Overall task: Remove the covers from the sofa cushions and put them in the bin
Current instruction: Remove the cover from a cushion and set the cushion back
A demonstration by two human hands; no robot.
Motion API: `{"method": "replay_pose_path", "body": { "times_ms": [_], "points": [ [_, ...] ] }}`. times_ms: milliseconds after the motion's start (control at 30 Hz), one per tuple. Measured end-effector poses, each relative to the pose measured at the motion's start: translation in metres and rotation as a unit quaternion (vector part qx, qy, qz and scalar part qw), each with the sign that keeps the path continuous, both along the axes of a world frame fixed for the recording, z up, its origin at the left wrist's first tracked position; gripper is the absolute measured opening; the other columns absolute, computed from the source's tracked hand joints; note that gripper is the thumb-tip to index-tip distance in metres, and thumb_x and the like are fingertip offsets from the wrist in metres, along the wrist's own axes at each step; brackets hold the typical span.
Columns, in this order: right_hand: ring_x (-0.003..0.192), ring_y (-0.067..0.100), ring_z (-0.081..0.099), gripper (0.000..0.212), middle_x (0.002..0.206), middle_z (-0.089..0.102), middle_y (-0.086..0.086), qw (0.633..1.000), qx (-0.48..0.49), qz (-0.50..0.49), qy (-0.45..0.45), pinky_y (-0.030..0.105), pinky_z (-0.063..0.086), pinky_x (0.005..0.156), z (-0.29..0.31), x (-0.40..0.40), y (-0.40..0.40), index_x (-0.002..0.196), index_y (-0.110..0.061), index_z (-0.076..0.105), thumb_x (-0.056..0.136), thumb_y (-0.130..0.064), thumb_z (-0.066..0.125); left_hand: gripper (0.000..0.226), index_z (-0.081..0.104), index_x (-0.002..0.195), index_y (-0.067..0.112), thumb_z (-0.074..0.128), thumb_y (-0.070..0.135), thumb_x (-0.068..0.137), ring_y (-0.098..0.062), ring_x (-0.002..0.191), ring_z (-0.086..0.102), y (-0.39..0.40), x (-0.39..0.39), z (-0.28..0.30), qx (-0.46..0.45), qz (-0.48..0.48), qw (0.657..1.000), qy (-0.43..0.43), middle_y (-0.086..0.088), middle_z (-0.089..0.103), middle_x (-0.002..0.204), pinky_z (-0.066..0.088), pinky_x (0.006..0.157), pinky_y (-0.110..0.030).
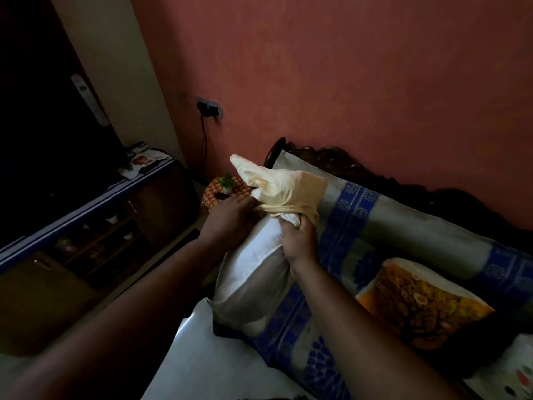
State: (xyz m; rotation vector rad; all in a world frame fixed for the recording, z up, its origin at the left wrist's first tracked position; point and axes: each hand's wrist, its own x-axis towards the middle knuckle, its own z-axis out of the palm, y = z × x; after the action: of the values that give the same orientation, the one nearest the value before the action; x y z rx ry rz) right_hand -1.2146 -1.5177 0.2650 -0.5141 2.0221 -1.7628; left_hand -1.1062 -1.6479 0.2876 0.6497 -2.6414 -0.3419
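Peeling a cream cover (284, 184) off a white cushion (253, 267), the person has it bunched at the cushion's far end, over the near left part of the sofa (340, 272). Most of the cushion is already bare. The left hand (230, 216) grips the cover's gathered edge on the left, fingers curled into the cloth. The right hand (300, 241) clamps the cushion's far corner just below the bunched cloth, fingers wrapped round it.

The cover looks thin, soft and light; it folds and creases freely and should slide off once its edge clears the last corner. It will not hold a shape, so a handful of gathered hem is the best hold, not a flat pinch. The cushion looks plump and yielding; squeezing its corner small, as the right hand does, should help the cloth pass. Neither looks fragile, though a hard tug could strain a seam.

A yellow printed cushion (418, 301), its cover on, lies to the right on the sofa. No bin can be made out for certain.
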Motion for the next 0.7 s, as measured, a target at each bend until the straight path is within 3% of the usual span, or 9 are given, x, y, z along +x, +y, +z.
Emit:
{"method": "replay_pose_path", "body": {
  "times_ms": [133,200,267,400,467,567,633,700],
  "points": [
    [0.089,0.020,0.058,0.031,0.096,0.068,0.014,0.997,0.009,-0.074,0.020,0.031,0.043,0.079,0.000,-0.016,-0.004,0.100,0.000,0.070,0.083,-0.022,0.059,0.022,0.058,0.089,0.026,0.050,0.044,0.100,-0.015,0.076,0.062,0.035,0.001,-0.007,0.126,-0.027,0.990,0.051,0.007,0.062,0.079,0.047,0.066,-0.032],
    [0.091,0.030,0.063,0.031,0.096,0.069,0.022,0.995,0.041,-0.094,0.017,0.040,0.045,0.081,-0.003,-0.029,-0.004,0.100,0.005,0.071,0.085,-0.015,0.053,0.029,0.049,0.073,0.027,0.054,0.037,0.100,-0.003,0.058,0.049,0.060,0.001,-0.003,0.155,-0.061,0.985,0.053,0.008,0.049,0.060,0.038,0.057,-0.030],
    [0.095,0.027,0.061,0.028,0.099,0.067,0.019,0.995,0.031,-0.091,-0.006,0.046,0.048,0.088,-0.009,-0.034,-0.001,0.104,0.002,0.070,0.092,-0.012,0.049,0.033,0.046,0.069,0.023,0.055,0.036,0.097,-0.005,0.051,0.041,0.077,-0.001,0.008,0.137,-0.098,0.985,0.030,0.006,0.041,0.053,0.030,0.053,-0.030],
    [0.096,0.026,0.062,0.021,0.102,0.070,0.022,0.993,-0.017,-0.102,-0.061,0.044,0.048,0.084,-0.016,-0.031,0.002,0.100,-0.001,0.071,0.096,-0.010,0.053,0.034,0.053,0.078,0.015,0.050,0.047,0.092,-0.024,0.063,0.054,0.079,-0.011,0.013,0.048,-0.044,0.998,-0.007,-0.002,0.055,0.064,0.040,0.057,-0.037],
    [0.098,0.027,0.065,0.010,0.097,0.070,0.012,0.995,-0.012,-0.050,-0.080,0.038,0.047,0.079,-0.009,-0.027,-0.002,0.101,-0.008,0.068,0.095,-0.011,0.061,0.027,0.057,0.082,0.018,0.058,0.044,0.091,-0.025,0.077,0.057,0.065,-0.015,0.011,0.050,0.009,0.997,0.054,-0.001,0.059,0.076,0.043,0.064,-0.036],
    [0.113,0.025,0.066,0.048,0.119,0.070,0.009,0.975,-0.079,0.113,-0.173,0.041,0.053,0.097,-0.004,-0.022,-0.002,0.125,-0.018,0.063,0.080,-0.026,0.075,0.020,0.064,0.097,0.017,0.070,0.035,0.088,-0.020,0.090,0.052,0.040,-0.017,0.002,0.112,0.070,0.980,0.146,-0.003,0.054,0.099,0.040,0.077,-0.029],
    [0.127,0.023,0.058,0.070,0.137,0.062,0.007,0.958,-0.099,0.197,-0.182,0.044,0.045,0.110,-0.004,-0.027,0.002,0.140,-0.018,0.054,0.073,-0.026,0.073,0.023,0.059,0.097,0.018,0.073,0.033,0.086,-0.016,0.084,0.052,0.031,-0.017,-0.007,0.181,0.117,0.961,0.174,-0.001,0.056,0.096,0.039,0.072,-0.029],
    [0.135,0.016,0.051,0.068,0.143,0.056,-0.005,0.961,-0.087,0.210,-0.160,0.039,0.039,0.116,-0.006,-0.033,0.007,0.145,-0.020,0.051,0.079,-0.023,0.068,0.020,0.052,0.086,0.025,0.071,0.030,0.085,-0.017,0.068,0.053,0.030,-0.020,-0.012,0.226,0.143,0.943,0.197,0.003,0.059,0.079,0.043,0.061,-0.033]
  ]
}}
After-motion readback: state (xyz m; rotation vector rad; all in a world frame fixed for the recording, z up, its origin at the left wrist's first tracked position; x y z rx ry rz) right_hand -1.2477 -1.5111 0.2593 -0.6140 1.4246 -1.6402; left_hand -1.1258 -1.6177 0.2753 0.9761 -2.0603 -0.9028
